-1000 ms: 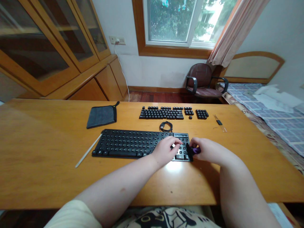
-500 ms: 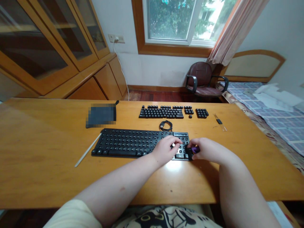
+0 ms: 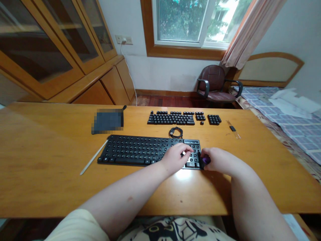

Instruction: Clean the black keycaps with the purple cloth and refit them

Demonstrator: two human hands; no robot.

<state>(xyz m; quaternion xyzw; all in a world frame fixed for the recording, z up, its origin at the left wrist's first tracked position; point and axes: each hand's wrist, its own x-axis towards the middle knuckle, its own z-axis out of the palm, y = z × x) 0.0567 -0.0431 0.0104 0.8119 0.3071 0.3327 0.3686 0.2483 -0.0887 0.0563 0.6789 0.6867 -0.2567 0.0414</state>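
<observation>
A black keyboard (image 3: 130,150) lies on the table, most of its keycaps off and small switch posts showing, with a few wide keys still on along the bottom row. My left hand (image 3: 177,155) rests over its right part, fingers bent, a gap between thumb and forefinger; I see nothing in it. At the keyboard's right end, my right hand (image 3: 213,159) is closed around a purple-and-black brush (image 3: 206,160). Its black part runs along the keyboard's right edge, and the fingers partly cover it.
Removed keycaps (image 3: 172,118) stand in grouped rows behind the keyboard, with a coiled USB cable (image 3: 175,133) nearer. A thin white stick (image 3: 92,159) touches the left end. A dark pouch (image 3: 109,120) lies at back left, a small wire tool (image 3: 233,129) at right.
My right hand has shifted slightly right with the brush, from over the number pad to the keyboard's right edge. The left hand stays in place.
</observation>
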